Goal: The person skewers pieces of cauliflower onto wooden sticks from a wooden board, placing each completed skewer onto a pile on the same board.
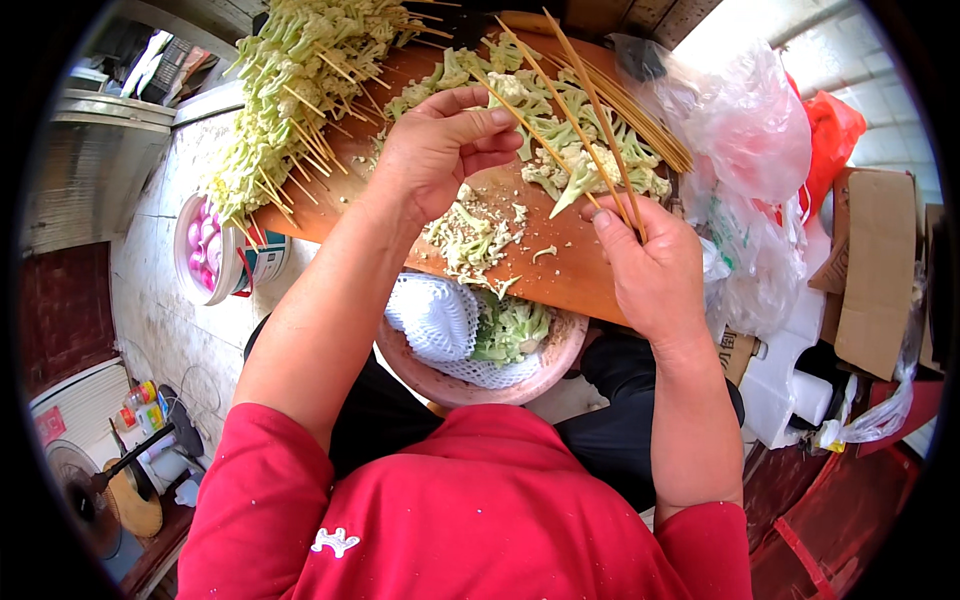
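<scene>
Several thin wooden skewers [611, 140] fan up out of my right hand [652, 262], whose thumb and fingers close round their lower ends. A pale cauliflower floret [577, 183] lies right by my right thumb; whether it is on a skewer I cannot tell. My left hand [448, 143] is above the board, with thumb and forefinger tips closed at the leftmost skewer and the other fingers loosely curled. Loose cauliflower [640, 178] lies on the wooden board [558, 262] behind the hands. Trimmed bits [470, 238] lie nearer to me.
Skewered cauliflower [290, 90] is heaped at the far left. More skewers [655, 135] lie at the board's right. Below stands a pink basin [455, 392] with white foam netting and cauliflower. A bucket [197, 283] stands left; plastic bags [745, 150] and cardboard [877, 270] are right.
</scene>
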